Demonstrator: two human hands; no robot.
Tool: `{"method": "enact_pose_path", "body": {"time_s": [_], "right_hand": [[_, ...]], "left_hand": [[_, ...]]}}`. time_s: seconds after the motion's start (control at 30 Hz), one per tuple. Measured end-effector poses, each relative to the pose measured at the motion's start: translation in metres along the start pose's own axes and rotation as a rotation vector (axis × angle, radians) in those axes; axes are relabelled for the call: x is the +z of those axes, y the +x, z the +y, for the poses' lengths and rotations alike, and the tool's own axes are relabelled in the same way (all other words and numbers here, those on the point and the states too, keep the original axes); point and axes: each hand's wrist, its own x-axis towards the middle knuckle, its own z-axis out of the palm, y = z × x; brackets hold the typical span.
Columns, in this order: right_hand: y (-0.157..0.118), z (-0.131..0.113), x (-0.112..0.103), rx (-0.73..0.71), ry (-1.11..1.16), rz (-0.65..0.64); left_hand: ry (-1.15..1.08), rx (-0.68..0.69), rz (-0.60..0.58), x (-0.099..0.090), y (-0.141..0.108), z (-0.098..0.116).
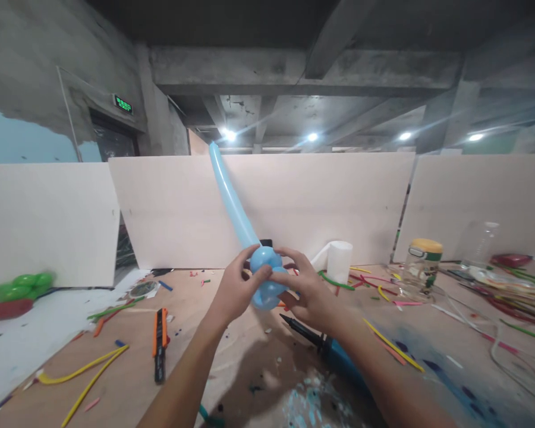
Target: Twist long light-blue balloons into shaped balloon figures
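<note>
Both hands hold a light blue long balloon point(232, 199) above the table. Its straight part rises up and to the left, and its lower end is twisted into round bubbles. My left hand point(237, 282) is closed on the bubbles from the left, thumb across the front. From the right, my right hand point(307, 288) grips the same bubbles with bent fingers. Some of the twists are hidden behind the fingers. Below the right forearm lies a balloon hand pump point(305, 333) with a black nozzle and a blue body, partly covered by the arm.
An orange and black utility knife point(160, 345) lies left. Uninflated yellow balloons point(98, 362) and coloured scraps are scattered about. A white paper roll point(340, 261) and a yellow-lidded jar point(423, 267) stand right. Green balloon bubbles point(27, 286) sit far left. White boards point(312, 202) close off the back.
</note>
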Motion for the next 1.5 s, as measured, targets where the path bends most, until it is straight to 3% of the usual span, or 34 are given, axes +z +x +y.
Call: {"method": "enact_pose_path", "body": {"time_s": [0.07,0.17,0.33,0.63,0.8,0.93,1.0,1.17,1.27,1.37,1.5], "right_hand": [[0.001,-0.001,0.002,0.007,0.037,0.002],[0.003,0.000,0.005,0.066,0.173,0.098],[0.005,0.008,0.005,0.312,0.562,0.249],[0.005,0.021,0.014,0.532,0.804,0.359],[0.006,0.021,0.016,0.534,0.829,0.352],[0.007,0.017,0.006,0.495,0.604,0.330],[0.007,0.013,-0.001,0.465,0.579,0.253],[0.005,-0.002,-0.012,0.348,0.465,0.022],[0.005,-0.001,-0.012,0.345,0.459,0.088],[0.005,0.008,-0.009,0.489,0.531,0.141],[0.007,0.015,-0.007,0.568,0.568,-0.026]], "left_hand": [[-0.068,-0.024,-0.051,-0.003,0.004,-0.004],[-0.196,0.008,-0.020,-0.006,0.008,-0.007],[-0.315,0.049,0.031,-0.003,0.009,-0.007],[-0.521,0.040,0.103,0.009,0.005,-0.015],[-0.522,0.040,0.074,0.009,0.005,-0.014],[-0.367,0.039,-0.048,-0.002,0.003,-0.005],[-0.160,0.068,-0.113,-0.008,0.000,0.005],[0.428,0.282,-0.123,-0.009,-0.009,0.028],[0.452,0.307,-0.134,-0.003,-0.009,0.030],[0.374,0.245,-0.043,-0.001,-0.008,0.026],[0.394,0.239,-0.031,-0.002,-0.009,0.022]]}}
